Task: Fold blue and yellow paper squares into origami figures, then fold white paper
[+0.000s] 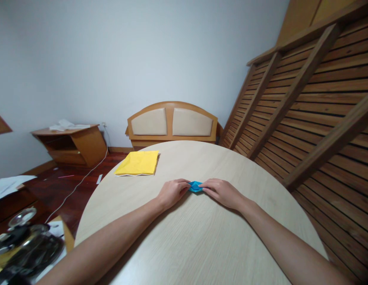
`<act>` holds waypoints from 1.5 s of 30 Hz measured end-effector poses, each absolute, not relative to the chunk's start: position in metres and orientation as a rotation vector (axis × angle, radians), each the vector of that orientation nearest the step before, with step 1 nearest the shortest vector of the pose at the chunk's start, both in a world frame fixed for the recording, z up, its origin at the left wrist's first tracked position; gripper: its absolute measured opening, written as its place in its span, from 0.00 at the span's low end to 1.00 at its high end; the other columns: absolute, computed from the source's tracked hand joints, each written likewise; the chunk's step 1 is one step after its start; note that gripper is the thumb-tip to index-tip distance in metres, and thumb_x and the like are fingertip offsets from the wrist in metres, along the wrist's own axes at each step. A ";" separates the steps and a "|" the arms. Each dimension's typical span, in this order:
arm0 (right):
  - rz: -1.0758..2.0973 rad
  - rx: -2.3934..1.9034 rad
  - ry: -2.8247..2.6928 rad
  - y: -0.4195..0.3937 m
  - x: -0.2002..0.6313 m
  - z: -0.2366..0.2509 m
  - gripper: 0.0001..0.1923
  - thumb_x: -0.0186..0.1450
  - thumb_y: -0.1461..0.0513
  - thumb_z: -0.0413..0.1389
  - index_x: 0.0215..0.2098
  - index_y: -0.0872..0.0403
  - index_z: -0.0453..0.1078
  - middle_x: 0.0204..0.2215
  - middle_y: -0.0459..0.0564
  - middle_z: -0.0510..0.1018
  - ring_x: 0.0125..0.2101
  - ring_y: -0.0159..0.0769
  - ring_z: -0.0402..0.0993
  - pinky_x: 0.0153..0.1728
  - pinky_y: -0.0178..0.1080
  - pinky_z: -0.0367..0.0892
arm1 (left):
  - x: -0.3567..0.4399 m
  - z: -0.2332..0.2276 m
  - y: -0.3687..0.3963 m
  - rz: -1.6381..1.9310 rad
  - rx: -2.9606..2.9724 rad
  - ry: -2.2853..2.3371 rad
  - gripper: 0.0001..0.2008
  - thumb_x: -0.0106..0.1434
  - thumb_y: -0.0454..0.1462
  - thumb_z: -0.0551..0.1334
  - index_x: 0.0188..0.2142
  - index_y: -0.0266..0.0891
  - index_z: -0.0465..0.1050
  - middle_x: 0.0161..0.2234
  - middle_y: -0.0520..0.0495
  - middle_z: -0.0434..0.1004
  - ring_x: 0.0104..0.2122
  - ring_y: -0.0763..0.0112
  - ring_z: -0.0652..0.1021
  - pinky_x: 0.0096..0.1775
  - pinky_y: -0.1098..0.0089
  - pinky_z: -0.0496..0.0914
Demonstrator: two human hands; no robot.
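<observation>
A small piece of folded blue paper (196,187), shaped somewhat like a boat, is held low over the round pale wooden table (219,237). Its left end is pinched in the fingers of my left hand (173,192). From the other side my right hand (222,192) grips the right end, thumb and fingers closed on it. Parts of both ends are covered by my fingertips. Beyond my left hand, a stack of yellow paper (138,163) with a white edge underneath lies on the table's far left.
A wooden headboard (172,136) stands behind the table. Wooden slats (320,103) lean along the right side. At left are a low cabinet (88,146) with papers on top, a white cable (79,183) on the floor, and a cluttered surface with a dark bag-like item (38,251).
</observation>
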State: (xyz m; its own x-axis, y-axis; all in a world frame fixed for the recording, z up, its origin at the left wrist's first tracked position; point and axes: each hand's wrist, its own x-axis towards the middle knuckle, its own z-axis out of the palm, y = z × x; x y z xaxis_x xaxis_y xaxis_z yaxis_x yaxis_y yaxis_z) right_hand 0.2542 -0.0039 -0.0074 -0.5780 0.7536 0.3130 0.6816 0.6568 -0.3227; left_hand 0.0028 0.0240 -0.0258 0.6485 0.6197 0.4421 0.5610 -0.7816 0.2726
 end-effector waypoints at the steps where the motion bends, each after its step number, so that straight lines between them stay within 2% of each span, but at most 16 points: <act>1: 0.223 -1.125 -2.453 -0.004 0.254 -0.007 0.17 0.73 0.56 0.49 0.55 0.45 0.73 0.46 0.49 0.81 0.45 0.41 0.75 0.47 0.41 0.67 | 0.003 -0.026 0.024 0.799 2.752 0.992 0.11 0.69 0.34 0.57 0.44 0.45 0.78 0.49 0.51 0.79 0.44 0.68 0.80 0.47 0.70 0.73; 11: 0.218 -1.202 -2.398 -0.001 0.256 -0.012 0.15 0.71 0.56 0.52 0.52 0.46 0.74 0.47 0.49 0.81 0.46 0.42 0.76 0.47 0.42 0.66 | 0.004 -0.028 0.024 0.801 2.777 1.118 0.12 0.69 0.35 0.57 0.47 0.46 0.77 0.53 0.50 0.77 0.48 0.65 0.79 0.49 0.66 0.74; 17: 0.230 -1.313 -2.343 -0.003 0.258 -0.007 0.11 0.70 0.57 0.53 0.43 0.50 0.75 0.36 0.49 0.82 0.35 0.39 0.76 0.37 0.37 0.66 | 0.000 -0.029 0.028 0.740 2.768 1.242 0.13 0.67 0.32 0.58 0.48 0.45 0.76 0.55 0.49 0.74 0.51 0.63 0.77 0.51 0.64 0.73; 21: 0.257 -1.318 -2.321 -0.002 0.260 -0.007 0.11 0.70 0.57 0.51 0.41 0.51 0.75 0.35 0.49 0.81 0.34 0.39 0.76 0.36 0.37 0.64 | -0.002 -0.028 0.029 0.718 2.732 1.262 0.13 0.68 0.32 0.56 0.47 0.44 0.75 0.53 0.49 0.76 0.50 0.64 0.77 0.50 0.65 0.73; 23: 0.279 -1.309 -2.296 -0.001 0.262 -0.007 0.12 0.70 0.56 0.51 0.41 0.51 0.75 0.35 0.49 0.81 0.34 0.38 0.75 0.35 0.36 0.64 | -0.002 -0.028 0.029 0.753 2.678 1.301 0.15 0.68 0.33 0.56 0.54 0.44 0.70 0.54 0.48 0.75 0.51 0.64 0.77 0.51 0.65 0.72; 25: 0.289 -1.322 -2.241 0.001 0.267 -0.006 0.13 0.70 0.56 0.50 0.41 0.51 0.75 0.35 0.49 0.81 0.33 0.38 0.75 0.34 0.36 0.64 | -0.002 -0.029 0.027 0.784 2.614 1.348 0.23 0.68 0.35 0.56 0.62 0.43 0.59 0.57 0.45 0.72 0.52 0.64 0.76 0.51 0.63 0.72; 27: 0.267 -1.356 -2.165 0.004 0.276 -0.005 0.14 0.70 0.55 0.49 0.41 0.51 0.75 0.35 0.49 0.81 0.32 0.38 0.75 0.33 0.37 0.64 | -0.002 -0.031 0.026 0.768 2.582 1.375 0.29 0.68 0.38 0.57 0.66 0.41 0.50 0.59 0.42 0.70 0.53 0.62 0.75 0.53 0.62 0.71; 28: 0.243 -1.378 -2.122 0.006 0.281 -0.004 0.14 0.70 0.55 0.49 0.42 0.51 0.75 0.35 0.49 0.81 0.33 0.38 0.75 0.34 0.37 0.64 | -0.002 -0.031 0.025 0.745 2.579 1.380 0.30 0.67 0.38 0.57 0.66 0.39 0.49 0.59 0.41 0.69 0.55 0.61 0.74 0.54 0.61 0.70; 32: 0.056 -1.534 -1.930 0.016 0.308 -0.006 0.15 0.70 0.56 0.48 0.45 0.51 0.75 0.39 0.52 0.82 0.38 0.42 0.77 0.39 0.39 0.66 | -0.001 -0.033 0.024 0.658 2.603 1.375 0.26 0.67 0.40 0.57 0.62 0.36 0.58 0.59 0.37 0.68 0.57 0.56 0.71 0.57 0.59 0.67; 36: -0.150 -1.808 -1.754 0.026 0.335 -0.011 0.17 0.71 0.59 0.46 0.51 0.52 0.73 0.43 0.55 0.81 0.43 0.45 0.76 0.41 0.40 0.66 | 0.000 -0.035 0.027 0.643 2.651 1.317 0.19 0.67 0.40 0.56 0.56 0.37 0.65 0.58 0.38 0.70 0.56 0.58 0.71 0.58 0.60 0.66; 41: -0.324 -2.071 -1.653 0.029 0.356 -0.013 0.18 0.71 0.60 0.46 0.55 0.54 0.69 0.43 0.58 0.79 0.45 0.47 0.75 0.42 0.42 0.67 | -0.001 -0.036 0.027 0.659 2.662 1.300 0.17 0.67 0.39 0.56 0.54 0.37 0.66 0.57 0.39 0.71 0.55 0.58 0.72 0.57 0.59 0.66; 45: -0.329 -2.199 -1.594 0.029 0.363 -0.017 0.19 0.70 0.59 0.48 0.57 0.55 0.68 0.42 0.61 0.78 0.45 0.50 0.74 0.40 0.43 0.68 | -0.001 -0.036 0.026 0.659 2.663 1.304 0.17 0.67 0.39 0.56 0.53 0.38 0.67 0.56 0.39 0.72 0.55 0.58 0.72 0.57 0.59 0.67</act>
State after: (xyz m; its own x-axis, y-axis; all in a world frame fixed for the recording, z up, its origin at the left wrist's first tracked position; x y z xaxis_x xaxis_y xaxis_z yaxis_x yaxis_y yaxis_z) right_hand 0.3628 0.0288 -0.0173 0.3211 0.8510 0.4155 0.9460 -0.2675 -0.1833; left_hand -0.0006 0.0262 -0.0360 0.5384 0.7735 0.3344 0.7283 -0.6268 0.2771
